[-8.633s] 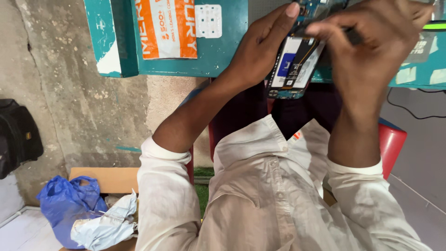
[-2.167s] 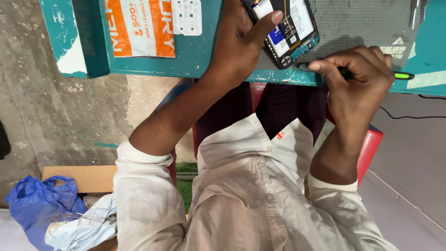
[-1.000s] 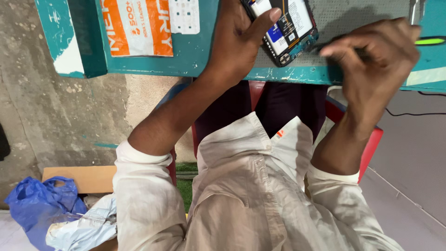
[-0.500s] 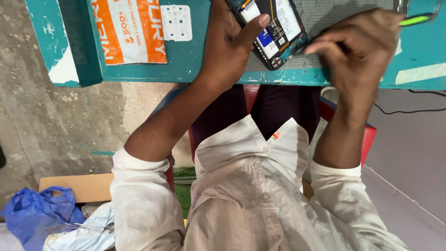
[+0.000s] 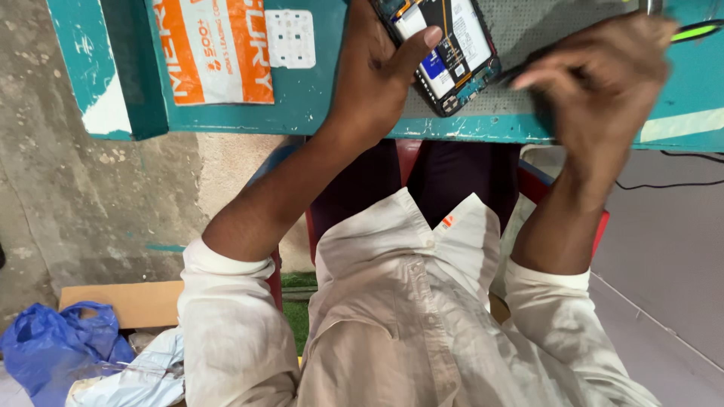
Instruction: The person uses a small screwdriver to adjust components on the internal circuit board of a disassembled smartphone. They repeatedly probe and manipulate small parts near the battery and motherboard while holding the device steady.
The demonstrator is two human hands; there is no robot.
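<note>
The phone (image 5: pixel 449 53) (back cover off, battery and board exposed) is held on the teal table (image 5: pixel 317 90), near its front edge, over a grey mat (image 5: pixel 543 30). It is gripped by the left hand (image 5: pixel 377 79), whose thumb is pressed onto the open back while the other fingers are wrapped under the left edge. The right hand (image 5: pixel 596 83) is seen blurred just right of the phone, above the table edge; its fingers are curled together and a thin dark tool (image 5: pixel 520 69) is seen at the fingertips, pointing toward the phone's lower right corner, though how firmly it is pinched cannot be told. A green-tipped tool (image 5: pixel 697 32) is noted on the table beyond the right hand. An orange-and-white packet (image 5: pixel 215 49) and a small white card (image 5: pixel 290 38) are noted lying left of the left hand. Rolled white sleeves are worn on both arms. A blue bag (image 5: pixel 53 350) and a cardboard piece (image 5: pixel 132 301) are recorded on the floor, lower left.
</note>
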